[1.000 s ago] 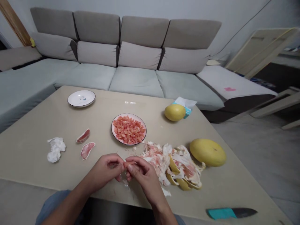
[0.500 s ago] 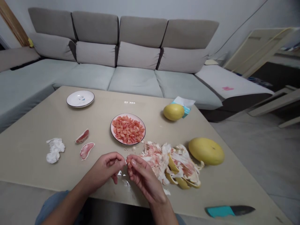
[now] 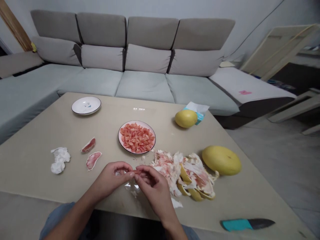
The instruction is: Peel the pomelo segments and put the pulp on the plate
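My left hand [image 3: 111,180] and my right hand [image 3: 152,188] meet at the fingertips over the table, pinching a small pink piece of pomelo flesh [image 3: 135,172], mostly hidden by my fingers. A thin translucent membrane [image 3: 129,185] lies just below them. To the right of my right hand is a heap of torn pomelo peel and pith [image 3: 183,175]. Ahead of my hands, a plate [image 3: 137,122] holds a mound of pink pomelo pulp [image 3: 136,138]. Two pieces of pomelo skin [image 3: 88,145] [image 3: 93,160] lie left of it.
A whole yellow pomelo [image 3: 221,160] and a smaller one [image 3: 186,118] sit on the beige table [image 3: 45,140]. Also there are a white plate [image 3: 86,105], crumpled tissue [image 3: 60,160], a tissue packet [image 3: 198,113] and a teal-handled knife [image 3: 247,224]. A grey sofa [image 3: 145,86] stands behind.
My hands have drawn closer together, and their fingertips now meet over the pink piece. The view has shifted only slightly.
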`<state>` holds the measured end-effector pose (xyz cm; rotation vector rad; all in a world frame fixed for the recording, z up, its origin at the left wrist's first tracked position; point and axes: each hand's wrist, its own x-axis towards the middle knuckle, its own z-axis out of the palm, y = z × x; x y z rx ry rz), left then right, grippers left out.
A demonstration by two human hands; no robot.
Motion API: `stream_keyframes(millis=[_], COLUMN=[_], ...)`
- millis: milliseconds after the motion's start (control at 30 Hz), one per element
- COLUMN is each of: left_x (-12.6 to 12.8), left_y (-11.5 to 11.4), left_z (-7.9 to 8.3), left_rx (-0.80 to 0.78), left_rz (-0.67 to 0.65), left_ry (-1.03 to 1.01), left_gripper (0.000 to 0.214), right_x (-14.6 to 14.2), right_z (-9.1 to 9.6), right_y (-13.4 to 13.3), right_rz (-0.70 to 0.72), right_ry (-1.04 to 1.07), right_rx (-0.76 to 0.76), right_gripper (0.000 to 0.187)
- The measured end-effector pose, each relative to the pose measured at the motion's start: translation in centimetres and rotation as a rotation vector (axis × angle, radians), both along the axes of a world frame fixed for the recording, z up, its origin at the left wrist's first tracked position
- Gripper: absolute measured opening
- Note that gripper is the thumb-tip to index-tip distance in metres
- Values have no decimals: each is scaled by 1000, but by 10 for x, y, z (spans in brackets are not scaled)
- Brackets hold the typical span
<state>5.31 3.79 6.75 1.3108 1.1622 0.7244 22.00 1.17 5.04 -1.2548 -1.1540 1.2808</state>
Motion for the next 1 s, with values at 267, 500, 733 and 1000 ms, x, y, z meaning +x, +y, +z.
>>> stream_keyframes(millis=[267, 500, 733, 1000], left_x=[1, 6, 9, 6], left_y=[-2, -2, -4, -3], left_z=[4, 1, -2, 1], left_rx=[-302, -335, -343, -246], left_rz=[-47, 48, 13, 11], left_ry=[-184, -273, -325, -275], left_gripper=[38, 35, 30, 30], right_x=[4, -1, -2, 0], right_z=[4, -3, -3, 4], right_y=[3, 0, 1, 0], right_rz=[93, -15, -37, -20], right_ry=[364, 337, 296, -113], right_rx=[-206, -133, -60, 223], right_gripper=[29, 27, 23, 2])
